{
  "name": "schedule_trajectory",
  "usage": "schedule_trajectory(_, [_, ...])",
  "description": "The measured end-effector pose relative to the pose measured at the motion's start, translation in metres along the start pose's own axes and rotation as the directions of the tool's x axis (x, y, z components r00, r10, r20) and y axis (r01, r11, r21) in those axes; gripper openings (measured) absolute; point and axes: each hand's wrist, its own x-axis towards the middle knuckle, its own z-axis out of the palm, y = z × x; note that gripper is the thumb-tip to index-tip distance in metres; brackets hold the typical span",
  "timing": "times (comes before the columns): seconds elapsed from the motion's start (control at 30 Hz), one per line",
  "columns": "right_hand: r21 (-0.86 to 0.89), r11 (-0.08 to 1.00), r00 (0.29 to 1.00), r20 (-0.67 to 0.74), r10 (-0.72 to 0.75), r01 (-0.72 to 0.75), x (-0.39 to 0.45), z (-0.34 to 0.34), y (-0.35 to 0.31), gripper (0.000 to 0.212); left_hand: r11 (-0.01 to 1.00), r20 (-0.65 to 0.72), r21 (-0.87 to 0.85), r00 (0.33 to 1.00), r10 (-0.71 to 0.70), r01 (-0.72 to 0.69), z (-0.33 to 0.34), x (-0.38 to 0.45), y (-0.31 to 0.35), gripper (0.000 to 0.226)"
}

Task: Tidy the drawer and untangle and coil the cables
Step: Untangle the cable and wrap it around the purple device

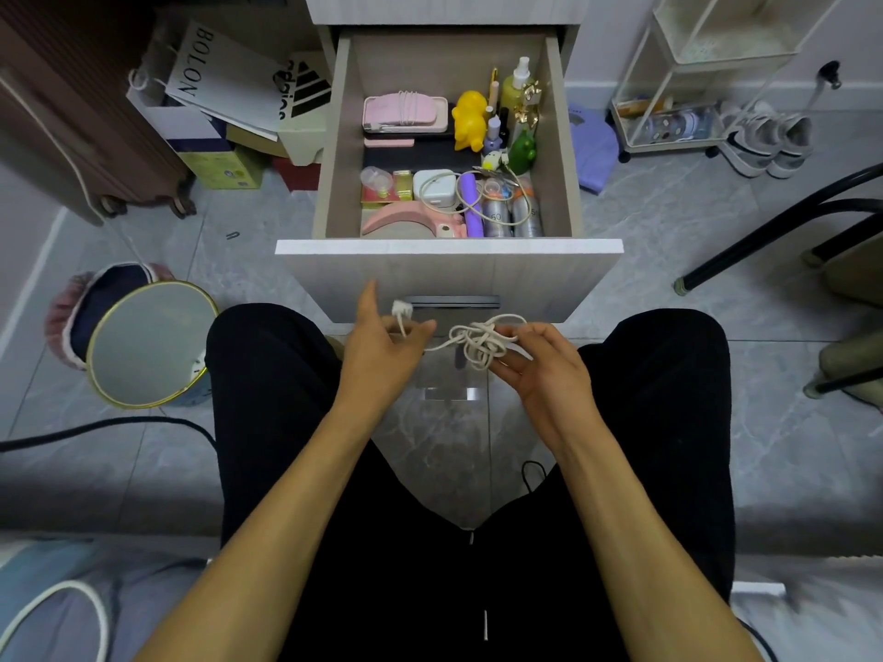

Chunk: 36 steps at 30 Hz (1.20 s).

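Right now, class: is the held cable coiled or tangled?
Tangled: the cable bunches in a knotted clump at the right hand; the left hand pinches its plug end.

Cable (pixel 478 344): off-white, the one you hold, with a white plug.
Drawer (pixel 449 272): pale grey wood grain, in front of you.
Duck toy (pixel 469 119): bright yellow.
Case (pixel 405 113): soft pink.
Charger block (pixel 436 189): white.
Spray cans (pixel 512 217): silver.
Your trousers (pixel 267 398): black.
Floor (pixel 669 260): grey, marbled.
Bin (pixel 148 344): gold rim.
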Motion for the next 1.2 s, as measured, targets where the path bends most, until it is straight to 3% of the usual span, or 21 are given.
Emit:
schedule_trajectory(0.13, [0.025,1.0,1.0,-0.015,0.018,-0.017,0.002,-0.001,0.0,0.012,0.971,0.266,0.126,0.95,0.162,-0.201,0.0,-0.002,0.005,0.031])
schedule_trajectory(0.2, [-0.012,1.0,0.999,-0.026,0.02,-0.02,0.003,-0.002,-0.002,0.014,0.938,0.376,0.17,0.9,0.22,-0.301,-0.002,-0.001,0.002,0.024])
schedule_trajectory(0.33, [-0.086,0.995,0.997,-0.072,0.04,-0.046,0.002,0.001,-0.009,0.019,0.872,0.348,0.258,0.882,0.318,-0.416,-0.003,0.003,0.003,0.008])
schedule_trajectory(0.47, [-0.086,0.986,0.981,-0.147,0.129,-0.142,0.008,0.008,-0.019,0.02,0.802,0.33,0.254,0.828,0.453,-0.54,-0.005,0.011,0.003,0.021])
schedule_trajectory(0.6, [-0.008,0.971,0.964,-0.127,0.235,-0.238,0.012,0.012,-0.027,0.022,0.707,0.449,0.264,0.733,0.511,-0.656,-0.004,0.022,-0.003,0.026])
schedule_trajectory(1.03, [0.022,0.955,0.954,-0.041,0.298,-0.297,0.015,0.01,-0.034,0.022,0.78,0.413,0.293,0.809,0.417,-0.552,0.04,0.022,-0.018,0.045])
schedule_trajectory(1.2, [0.026,0.957,0.957,-0.011,0.29,-0.29,0.016,0.005,-0.034,0.023,0.791,0.412,0.331,0.833,0.37,-0.515,0.044,0.027,-0.012,0.014])
